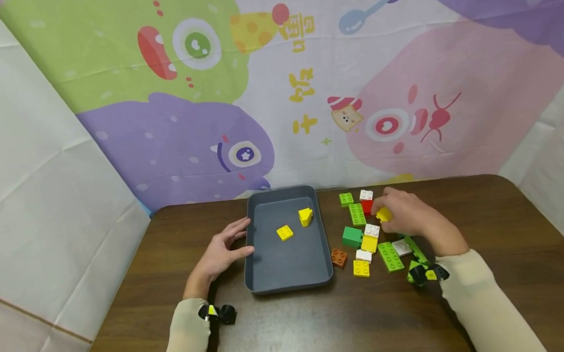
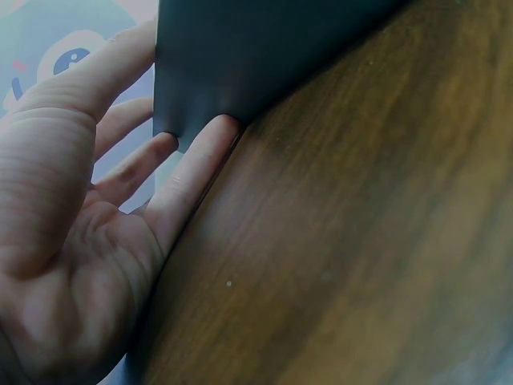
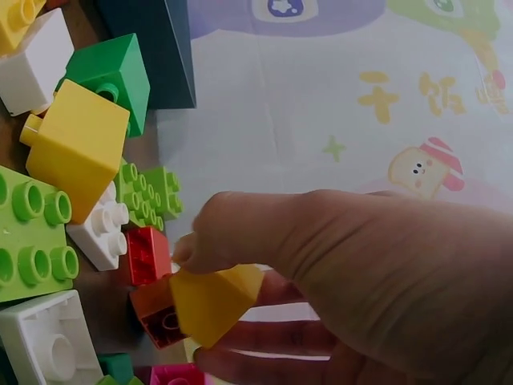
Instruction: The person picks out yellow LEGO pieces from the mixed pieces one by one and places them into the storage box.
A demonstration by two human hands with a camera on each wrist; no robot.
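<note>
My left hand (image 1: 220, 252) rests at the left side of a dark grey tray (image 1: 289, 279). Its fairly straight fingers touch the tray's outer wall in the left wrist view, and the thumb tip reaches the rim. Inside the tray lie a flat yellow brick (image 1: 285, 232) and a yellow slanted brick (image 1: 305, 217). Over the loose bricks at the right, my right hand (image 1: 405, 212) pinches a yellow building block (image 3: 215, 301) between thumb and fingers. Close by are a red brick (image 3: 149, 255) and an orange-brown brick (image 3: 158, 311); the hand hides part of what lies under it.
Right of the tray are scattered a green block (image 1: 352, 236), light green bricks (image 1: 390, 256), white bricks (image 1: 372, 231), yellow bricks (image 1: 361, 268) and a brown brick (image 1: 339, 257) near the tray wall. A printed cloth (image 1: 305, 159) hangs behind the wooden table (image 1: 290, 330).
</note>
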